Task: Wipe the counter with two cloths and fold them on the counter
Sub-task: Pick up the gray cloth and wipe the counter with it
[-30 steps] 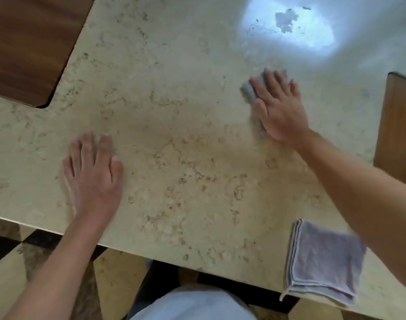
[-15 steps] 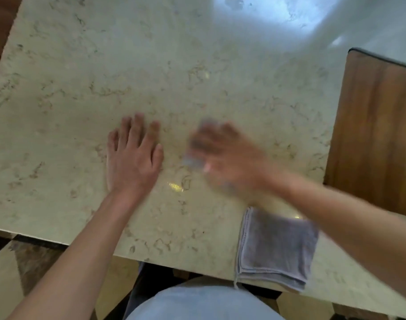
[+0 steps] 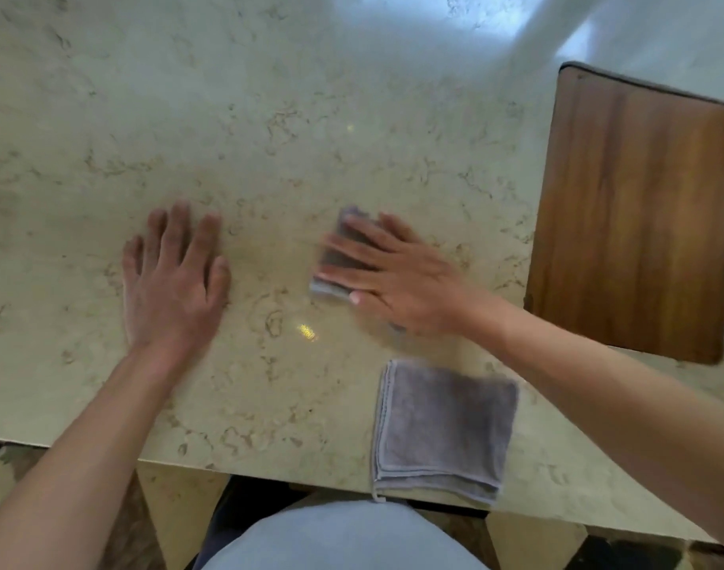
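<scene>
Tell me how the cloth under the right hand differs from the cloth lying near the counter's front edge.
The cloth under the right hand is pinned flat by the right hand and mostly covered; the cloth near the front edge lies untouched and fully in view. The pressed cloth sits toward the middle of the counter; the free one lies at the near edge, folded into a neat square. Both are grey-purple with stitched hems.

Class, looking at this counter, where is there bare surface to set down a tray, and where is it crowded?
Bare: the far counter beyond both hands, left of the wooden board. Crowded: the near right, where the right hand presses one grey cloth above the folded cloth.
</scene>
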`<state>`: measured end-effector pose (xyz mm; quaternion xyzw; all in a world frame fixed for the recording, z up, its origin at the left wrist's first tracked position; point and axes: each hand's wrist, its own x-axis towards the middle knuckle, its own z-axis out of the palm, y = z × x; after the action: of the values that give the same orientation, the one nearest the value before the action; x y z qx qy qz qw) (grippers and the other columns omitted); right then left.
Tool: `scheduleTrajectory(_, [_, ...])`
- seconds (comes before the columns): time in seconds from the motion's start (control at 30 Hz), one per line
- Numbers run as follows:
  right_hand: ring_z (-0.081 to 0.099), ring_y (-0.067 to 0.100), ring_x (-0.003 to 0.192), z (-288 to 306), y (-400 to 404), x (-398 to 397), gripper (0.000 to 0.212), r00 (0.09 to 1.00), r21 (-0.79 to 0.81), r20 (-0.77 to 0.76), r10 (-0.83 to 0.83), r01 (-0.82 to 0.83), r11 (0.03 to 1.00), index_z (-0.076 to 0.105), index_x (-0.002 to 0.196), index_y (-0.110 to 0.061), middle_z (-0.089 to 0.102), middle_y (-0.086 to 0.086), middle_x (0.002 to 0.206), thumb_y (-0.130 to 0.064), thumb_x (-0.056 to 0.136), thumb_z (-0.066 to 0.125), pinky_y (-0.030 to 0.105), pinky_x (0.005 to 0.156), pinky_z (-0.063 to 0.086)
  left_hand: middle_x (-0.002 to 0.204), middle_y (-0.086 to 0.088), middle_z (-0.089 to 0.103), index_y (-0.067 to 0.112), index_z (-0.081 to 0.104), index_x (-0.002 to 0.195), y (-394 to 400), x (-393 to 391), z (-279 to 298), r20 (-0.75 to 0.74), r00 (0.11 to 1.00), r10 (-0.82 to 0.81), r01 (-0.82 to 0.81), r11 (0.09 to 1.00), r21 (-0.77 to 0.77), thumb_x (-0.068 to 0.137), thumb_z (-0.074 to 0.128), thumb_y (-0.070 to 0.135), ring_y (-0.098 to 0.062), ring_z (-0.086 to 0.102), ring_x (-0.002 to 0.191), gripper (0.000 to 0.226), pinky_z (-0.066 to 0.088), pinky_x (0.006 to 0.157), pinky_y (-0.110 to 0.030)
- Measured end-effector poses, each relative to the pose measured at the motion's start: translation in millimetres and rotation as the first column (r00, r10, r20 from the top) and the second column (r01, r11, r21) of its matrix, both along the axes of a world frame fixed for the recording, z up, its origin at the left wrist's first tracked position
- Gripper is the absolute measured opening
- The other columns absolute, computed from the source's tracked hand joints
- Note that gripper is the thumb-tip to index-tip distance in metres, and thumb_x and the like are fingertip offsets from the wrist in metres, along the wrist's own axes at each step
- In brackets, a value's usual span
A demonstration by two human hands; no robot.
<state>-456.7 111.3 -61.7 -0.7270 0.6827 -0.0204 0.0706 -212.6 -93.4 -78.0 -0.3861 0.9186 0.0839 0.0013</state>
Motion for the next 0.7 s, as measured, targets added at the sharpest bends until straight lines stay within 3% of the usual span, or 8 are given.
scheduleTrajectory(0.1, [0.009,0.034,0.157,7.5,47.9,-63.9,0.053,0.881,0.013,-0.133,-0.454,0.460,0.888,0.009,0.160,-0.035,0.013,0.005,0.170,-0.044,0.109,0.020,0.057,0.125,0.014,0.168,-0.007,0.021,0.031,0.027,0.157,-0.7,0.4,-1.5,-0.020,1.000,0.009,-0.008,1.000,0.005,0.100,0.029,0.045,-0.029,0.011,0.155,0.059,0.008,0.121,-0.049])
scheduleTrajectory(0.17, [-0.001,0.034,0.158,5.4,68.6,-47.8,0.056,0.818,0.031,-0.113,-0.565,0.571,0.820,-0.001,0.160,-0.036,0.001,0.005,0.171,-0.049,0.107,0.011,0.058,0.125,0.010,0.167,-0.008,0.022,0.030,0.029,0.157,-0.3,-0.5,-3.4,-0.024,1.000,0.010,-0.010,1.000,0.000,0.100,0.030,0.044,-0.031,0.013,0.155,0.059,0.010,0.120,-0.050])
scheduleTrajectory(0.33, [0.006,0.025,0.158,-10.1,52.1,39.7,0.054,0.978,0.068,-0.002,-0.209,0.209,0.976,0.016,0.158,-0.045,0.021,-0.005,0.169,-0.051,0.105,0.026,0.047,0.127,0.003,0.166,-0.012,0.022,0.026,0.031,0.156,0.6,-1.1,-1.9,-0.031,0.999,0.006,-0.007,1.000,-0.014,0.099,0.030,0.043,-0.034,0.015,0.153,0.059,0.012,0.119,-0.052])
scheduleTrajectory(0.43, [0.002,0.024,0.156,-9.6,78.8,6.6,0.055,0.982,0.085,-0.093,-0.163,0.171,0.982,0.009,0.160,-0.039,0.009,0.000,0.170,-0.049,0.106,0.020,0.046,0.125,0.001,0.166,-0.013,0.019,0.028,0.030,0.155,4.1,-4.3,-1.0,-0.049,0.999,0.020,-0.019,1.000,0.013,0.100,0.031,0.045,-0.035,0.014,0.153,0.059,0.012,0.119,-0.054])
scheduleTrajectory(0.5, [0.001,0.029,0.155,-5.9,96.8,-29.4,0.057,0.921,0.079,-0.131,-0.366,0.378,0.922,0.003,0.161,-0.033,-0.001,0.008,0.169,-0.048,0.107,0.014,0.047,0.125,0.003,0.165,-0.015,0.023,0.026,0.031,0.155,14.4,-9.0,-1.0,-0.029,1.000,0.003,-0.003,1.000,0.004,0.099,0.031,0.045,-0.037,0.016,0.152,0.059,0.012,0.119,-0.055])
scheduleTrajectory(0.6, [0.003,0.036,0.157,-2.6,64.3,-72.5,0.058,0.682,0.029,-0.110,-0.723,0.729,0.684,0.004,0.162,-0.028,0.005,0.014,0.171,-0.045,0.107,0.010,0.055,0.126,0.010,0.166,-0.013,0.022,0.028,0.028,0.156,20.6,-14.1,-2.4,0.011,1.000,-0.006,0.007,1.000,-0.005,0.100,0.030,0.046,-0.036,0.014,0.153,0.059,0.010,0.120,-0.053])
scheduleTrajectory(0.67, [0.005,0.041,0.156,0.6,7.0,-76.3,0.059,0.553,-0.009,-0.083,-0.829,0.831,0.556,0.008,0.162,-0.021,0.008,0.019,0.169,-0.042,0.107,0.012,0.057,0.126,0.011,0.167,-0.012,0.020,0.030,0.024,0.157,19.7,-13.9,-2.3,0.039,0.999,-0.001,0.002,1.000,-0.010,0.101,0.028,0.046,-0.035,0.012,0.154,0.058,0.009,0.121,-0.053])
scheduleTrajectory(0.7, [0.005,0.043,0.155,2.8,-21.7,-66.6,0.059,0.557,-0.024,-0.066,-0.828,0.828,0.560,0.010,0.162,-0.018,0.008,0.020,0.169,-0.041,0.107,0.014,0.057,0.126,0.011,0.167,-0.012,0.019,0.031,0.023,0.157,19.4,-14.2,-1.6,0.050,0.999,0.000,0.000,1.000,-0.009,0.101,0.028,0.046,-0.034,0.012,0.155,0.058,0.008,0.122,-0.052])
